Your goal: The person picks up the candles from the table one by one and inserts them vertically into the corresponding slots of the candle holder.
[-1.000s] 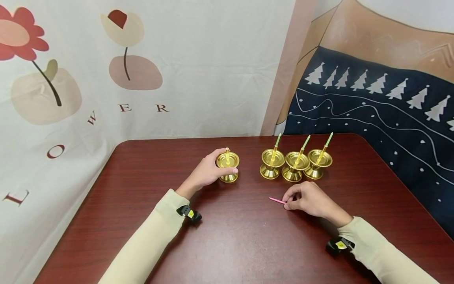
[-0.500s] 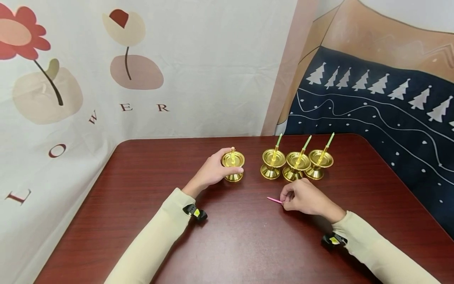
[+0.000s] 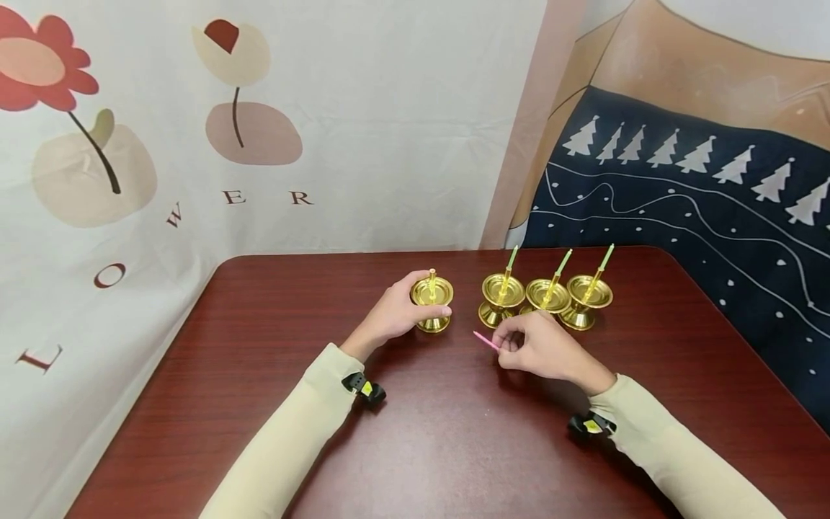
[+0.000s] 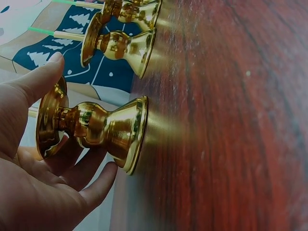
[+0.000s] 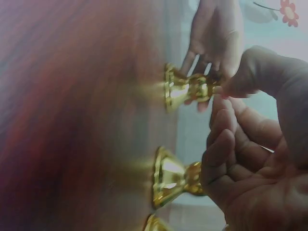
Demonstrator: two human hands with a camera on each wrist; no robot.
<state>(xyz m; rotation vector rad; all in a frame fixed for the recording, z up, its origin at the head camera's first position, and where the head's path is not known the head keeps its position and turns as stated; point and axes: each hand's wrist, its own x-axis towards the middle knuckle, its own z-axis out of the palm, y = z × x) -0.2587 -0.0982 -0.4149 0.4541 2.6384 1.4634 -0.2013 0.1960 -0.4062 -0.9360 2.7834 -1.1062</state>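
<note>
In the head view my left hand [image 3: 393, 311] holds a brass candle holder [image 3: 434, 326] by its dish, thumb along the near side. That holder stands upright on the table with its centre socket bare. The left wrist view shows the fingers curled behind its stem, the little finger close to the flared base [image 4: 126, 134]. My right hand [image 3: 546, 347] pinches a thin pink candle [image 3: 485, 339] between thumb and fingertips, its free end pointing left toward the held holder. In the right wrist view the right fingers hide most of the candle.
Three more brass holders stand close together behind my right hand: a left one [image 3: 495, 315], a middle one [image 3: 547, 296] and a right one [image 3: 577, 317]. Each bears a thin green candle [image 3: 513, 257]. The dark red wooden table [image 3: 415, 447] ends at a printed cloth [image 3: 389, 180].
My right hand has lifted the pink candle and moved left and farther from me. My left hand has shifted slightly right with the candle holder.
</note>
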